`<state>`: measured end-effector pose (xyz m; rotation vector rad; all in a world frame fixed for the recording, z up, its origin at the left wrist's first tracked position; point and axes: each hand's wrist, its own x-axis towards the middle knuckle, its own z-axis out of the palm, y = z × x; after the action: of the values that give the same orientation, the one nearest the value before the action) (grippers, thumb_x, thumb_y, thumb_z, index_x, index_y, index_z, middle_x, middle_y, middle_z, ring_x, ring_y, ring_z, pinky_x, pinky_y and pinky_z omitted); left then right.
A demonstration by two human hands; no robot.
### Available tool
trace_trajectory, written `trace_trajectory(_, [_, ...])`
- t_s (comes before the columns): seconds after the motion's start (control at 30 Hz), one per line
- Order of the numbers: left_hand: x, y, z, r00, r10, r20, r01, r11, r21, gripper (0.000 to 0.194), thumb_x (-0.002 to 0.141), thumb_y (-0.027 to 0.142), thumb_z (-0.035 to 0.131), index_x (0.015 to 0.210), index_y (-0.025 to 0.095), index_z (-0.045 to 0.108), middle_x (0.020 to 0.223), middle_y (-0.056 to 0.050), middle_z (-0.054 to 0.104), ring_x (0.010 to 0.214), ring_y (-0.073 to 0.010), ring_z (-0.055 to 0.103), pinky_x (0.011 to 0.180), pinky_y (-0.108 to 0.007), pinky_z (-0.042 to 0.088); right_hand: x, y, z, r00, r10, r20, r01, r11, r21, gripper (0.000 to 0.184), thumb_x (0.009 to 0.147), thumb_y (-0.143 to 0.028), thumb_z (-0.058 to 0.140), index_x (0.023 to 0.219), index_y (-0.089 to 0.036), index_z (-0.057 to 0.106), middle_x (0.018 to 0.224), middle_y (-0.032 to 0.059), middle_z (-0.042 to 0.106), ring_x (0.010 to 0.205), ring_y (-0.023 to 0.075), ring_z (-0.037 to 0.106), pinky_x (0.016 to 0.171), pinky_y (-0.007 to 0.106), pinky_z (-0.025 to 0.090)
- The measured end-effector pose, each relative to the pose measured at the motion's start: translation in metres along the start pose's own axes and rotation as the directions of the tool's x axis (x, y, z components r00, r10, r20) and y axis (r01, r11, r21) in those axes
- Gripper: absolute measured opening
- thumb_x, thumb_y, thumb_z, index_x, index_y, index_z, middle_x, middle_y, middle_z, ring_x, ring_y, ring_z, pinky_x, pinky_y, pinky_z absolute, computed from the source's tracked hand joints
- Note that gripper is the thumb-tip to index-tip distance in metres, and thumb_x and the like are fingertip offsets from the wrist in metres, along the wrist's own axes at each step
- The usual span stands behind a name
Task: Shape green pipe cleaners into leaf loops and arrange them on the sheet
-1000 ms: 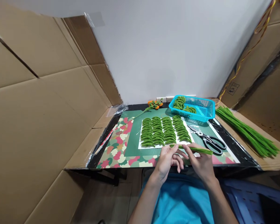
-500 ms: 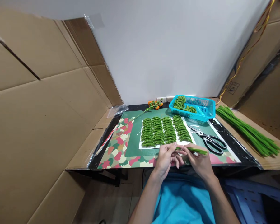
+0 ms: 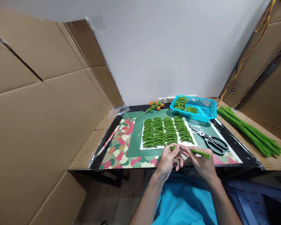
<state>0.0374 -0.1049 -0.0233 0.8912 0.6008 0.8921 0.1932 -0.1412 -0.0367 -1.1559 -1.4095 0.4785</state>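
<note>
My left hand [image 3: 169, 159] and my right hand [image 3: 200, 161] meet over the near edge of the table. Both pinch one green pipe cleaner [image 3: 199, 152], which lies across them and sticks out to the right. Just beyond the fingers, rows of several bent green pipe-cleaner pieces [image 3: 165, 132] lie on a white sheet [image 3: 143, 144].
Black-handled scissors [image 3: 212, 141] lie right of the white sheet. A turquoise basket [image 3: 207, 110] with more green pieces stands at the back. A bundle of long green pipe cleaners [image 3: 248, 131] lies at far right. An orange-flowered stem [image 3: 152, 107] rests at the back. Cardboard walls stand on both sides.
Both hands stay on the pipe cleaner and shift it slightly between the fingers; its left tip now shows past my left thumb. Nothing else moved.
</note>
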Motion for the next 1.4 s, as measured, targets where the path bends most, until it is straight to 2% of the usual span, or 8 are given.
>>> trace_trajectory(0.2, [0.001,-0.001,0.0,1.0,-0.01,-0.018,0.009,1.0,-0.024,0.037,0.091,0.048,0.075,0.092,0.012,0.066,0.076,-0.011,0.078,0.042,-0.0115,0.061,0.031,-0.015,0.041,-0.001,0.009,-0.003,0.994,-0.108,0.031,0.11,0.991,-0.07,0.02,0.103,-0.029,0.068,0.1,-0.021,0.087,0.075,0.0032,0.081,0.047,0.0139,0.066,0.045,0.021,0.05])
trace_trajectory(0.43, [0.003,-0.007,-0.003,0.999,0.024,0.027,-0.027,0.995,0.099,0.044,0.089,0.055,0.08,0.093,0.015,0.062,0.059,-0.001,0.068,0.037,-0.0107,0.056,0.031,-0.017,0.042,-0.002,0.007,0.004,0.992,-0.124,-0.011,0.121,0.982,-0.147,0.029,0.104,-0.03,0.069,0.079,-0.018,0.079,0.06,0.0001,0.071,0.045,0.0113,0.062,0.047,0.02,0.045])
trace_trajectory(0.8, [0.006,-0.003,-0.006,0.998,0.035,0.048,-0.045,0.973,0.227,0.056,0.083,0.067,0.081,0.083,0.014,0.063,0.065,-0.006,0.072,0.043,-0.0109,0.061,0.039,-0.018,0.046,0.002,0.013,0.001,0.966,-0.259,0.018,0.252,0.92,-0.301,0.039,0.105,-0.032,0.067,0.07,-0.019,0.073,0.055,-0.0002,0.066,0.045,0.0107,0.058,0.052,0.022,0.043])
trace_trajectory(0.97, [0.008,-0.005,-0.007,0.999,0.043,-0.013,-0.039,0.974,0.225,0.055,0.082,0.065,0.083,0.084,0.013,0.066,0.062,-0.004,0.071,0.041,-0.011,0.06,0.037,-0.018,0.043,0.003,0.01,-0.003,0.989,-0.135,0.051,0.143,0.972,-0.187,0.036,0.103,-0.041,0.069,0.075,-0.02,0.074,0.061,0.0014,0.07,0.05,0.0139,0.064,0.052,0.023,0.048])
trace_trajectory(1.13, [0.009,-0.007,-0.009,0.994,0.07,-0.087,-0.053,0.982,0.182,0.054,0.082,0.065,0.083,0.087,0.015,0.064,0.061,-0.002,0.07,0.04,-0.0106,0.058,0.035,-0.018,0.041,0.008,0.001,-0.022,0.987,-0.059,0.146,0.052,0.997,0.05,0.024,0.099,-0.036,0.075,0.118,-0.023,0.077,0.111,0.0084,0.08,0.09,0.0223,0.079,0.076,0.029,0.065])
trace_trajectory(1.2, [0.008,-0.006,-0.008,0.995,0.053,-0.082,-0.038,0.985,0.168,0.052,0.083,0.063,0.083,0.086,0.015,0.063,0.064,-0.003,0.072,0.041,-0.0101,0.059,0.036,-0.017,0.041,0.012,-0.002,-0.03,0.977,-0.118,0.177,0.11,0.993,0.052,0.016,0.102,-0.03,0.071,0.114,-0.026,0.08,0.11,0.0068,0.08,0.094,0.0216,0.079,0.082,0.029,0.065])
trace_trajectory(1.3, [0.007,-0.003,-0.007,0.999,0.016,-0.049,-0.007,0.985,0.171,0.051,0.084,0.062,0.083,0.084,0.015,0.063,0.065,-0.004,0.073,0.041,-0.0093,0.058,0.036,-0.017,0.041,0.015,-0.004,-0.038,0.97,-0.192,0.146,0.186,0.981,0.05,0.013,0.102,-0.025,0.07,0.097,-0.026,0.083,0.098,0.0048,0.081,0.087,0.0203,0.079,0.078,0.028,0.064])
trace_trajectory(1.4, [0.006,-0.001,-0.007,0.999,-0.007,-0.041,0.013,0.988,0.151,0.05,0.084,0.061,0.083,0.084,0.015,0.062,0.065,-0.004,0.073,0.041,-0.0091,0.058,0.036,-0.017,0.04,0.015,0.0,-0.04,0.968,-0.21,0.14,0.207,0.978,0.038,0.012,0.101,-0.026,0.072,0.095,-0.026,0.083,0.095,0.0047,0.082,0.083,0.0208,0.08,0.076,0.028,0.065])
